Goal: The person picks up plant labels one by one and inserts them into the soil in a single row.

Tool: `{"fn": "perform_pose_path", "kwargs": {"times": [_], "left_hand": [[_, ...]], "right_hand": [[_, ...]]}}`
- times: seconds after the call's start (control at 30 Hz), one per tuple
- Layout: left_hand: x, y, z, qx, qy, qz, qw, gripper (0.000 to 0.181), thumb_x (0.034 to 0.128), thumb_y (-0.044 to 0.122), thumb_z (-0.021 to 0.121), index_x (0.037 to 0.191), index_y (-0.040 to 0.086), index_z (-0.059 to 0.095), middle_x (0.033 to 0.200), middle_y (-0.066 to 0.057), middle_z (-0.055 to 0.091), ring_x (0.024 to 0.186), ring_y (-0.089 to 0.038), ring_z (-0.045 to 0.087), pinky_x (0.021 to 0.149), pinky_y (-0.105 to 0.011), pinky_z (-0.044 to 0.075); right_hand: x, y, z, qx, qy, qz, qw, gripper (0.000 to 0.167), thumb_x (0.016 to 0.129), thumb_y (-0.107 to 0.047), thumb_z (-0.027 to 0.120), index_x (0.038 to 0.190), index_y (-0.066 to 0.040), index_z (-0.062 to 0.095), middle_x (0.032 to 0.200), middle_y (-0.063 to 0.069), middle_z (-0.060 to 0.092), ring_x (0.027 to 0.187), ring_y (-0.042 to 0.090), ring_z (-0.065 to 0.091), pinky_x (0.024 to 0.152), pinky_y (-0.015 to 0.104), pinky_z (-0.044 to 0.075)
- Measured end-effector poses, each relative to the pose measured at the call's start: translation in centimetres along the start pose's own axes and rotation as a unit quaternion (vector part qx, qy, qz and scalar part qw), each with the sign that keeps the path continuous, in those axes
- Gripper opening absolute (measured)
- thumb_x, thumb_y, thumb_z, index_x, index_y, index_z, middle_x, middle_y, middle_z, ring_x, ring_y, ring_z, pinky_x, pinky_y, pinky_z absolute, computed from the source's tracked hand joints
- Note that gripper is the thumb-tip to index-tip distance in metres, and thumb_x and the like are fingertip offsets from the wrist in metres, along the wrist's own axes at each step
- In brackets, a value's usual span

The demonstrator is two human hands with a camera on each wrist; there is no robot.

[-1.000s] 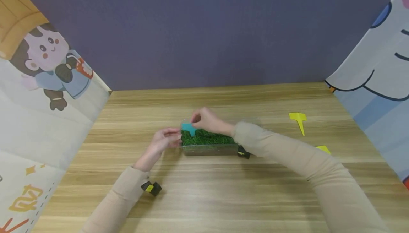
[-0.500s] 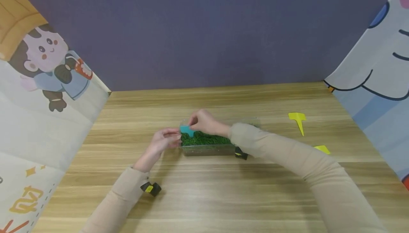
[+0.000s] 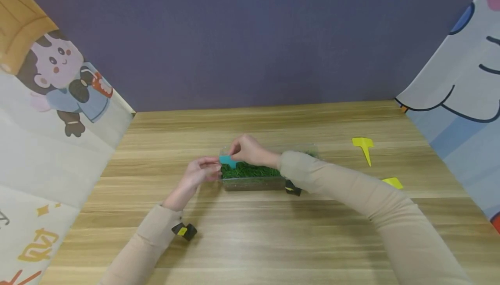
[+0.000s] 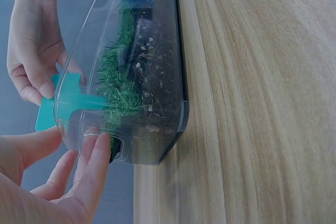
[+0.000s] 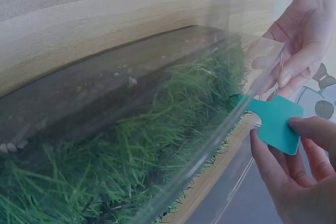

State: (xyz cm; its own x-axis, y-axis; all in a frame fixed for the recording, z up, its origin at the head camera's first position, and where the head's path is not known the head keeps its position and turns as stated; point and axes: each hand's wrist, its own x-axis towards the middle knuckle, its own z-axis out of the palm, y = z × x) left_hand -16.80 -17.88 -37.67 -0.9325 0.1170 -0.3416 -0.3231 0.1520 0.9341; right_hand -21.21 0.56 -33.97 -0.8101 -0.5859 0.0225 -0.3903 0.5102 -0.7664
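Note:
A clear plastic planter box (image 3: 254, 185) holds dark soil and green grass (image 3: 254, 170). My right hand (image 3: 250, 149) pinches the broad head of a teal T-shaped plant label (image 5: 283, 124) between thumb and fingers. The label stands at the box's left end, its stem going down into the grass, where the tip is hidden. My left hand (image 3: 199, 173) rests against the left end wall; in the left wrist view its fingers (image 4: 94, 166) lie fairly straight along the plastic, with the thumb near the rim.
A yellow T-shaped plant label (image 3: 364, 146) lies on the wooden table (image 3: 250, 241) right of the box. Another yellow piece (image 3: 393, 183) is partly hidden by the right sleeve. A dark purple-grey panel (image 3: 250, 41) stands behind, with printed cartoon panels at both sides.
My right hand has moved slightly down and left with the teal plant label, whose head now sits lower over the grass. The left hand has stayed at the box's end.

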Motion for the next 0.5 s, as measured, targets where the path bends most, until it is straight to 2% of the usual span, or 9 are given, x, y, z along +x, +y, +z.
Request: {"fn": "perform_pose_path", "kwargs": {"times": [0.2,0.5], "left_hand": [[-0.06,0.01,-0.04,0.006,-0.002,0.002,1.0,0.037,0.0827,0.0,0.056,0.118,-0.008,0.046,0.11,-0.022,0.055,0.086,-0.024,0.061,0.084,-0.037,0.05],[-0.14,-0.05,0.01,-0.002,-0.004,0.004,1.0,0.035,0.0839,-0.001,0.054,0.117,-0.009,0.045,0.11,-0.023,0.055,0.083,-0.021,0.062,0.085,-0.039,0.05]], "right_hand": [[-0.1,-0.05,0.12,0.001,-0.001,-0.006,1.0,0.004,0.075,0.002,0.065,0.079,0.001,0.066,0.08,0.01,0.065,0.073,0.016,0.061,0.065,0.016,0.051],[-0.17,-0.11,0.13,-0.001,-0.01,-0.002,0.9999,0.004,0.077,0.0,0.064,0.081,-0.001,0.066,0.082,0.009,0.065,0.076,0.016,0.061,0.067,0.018,0.051]]}}
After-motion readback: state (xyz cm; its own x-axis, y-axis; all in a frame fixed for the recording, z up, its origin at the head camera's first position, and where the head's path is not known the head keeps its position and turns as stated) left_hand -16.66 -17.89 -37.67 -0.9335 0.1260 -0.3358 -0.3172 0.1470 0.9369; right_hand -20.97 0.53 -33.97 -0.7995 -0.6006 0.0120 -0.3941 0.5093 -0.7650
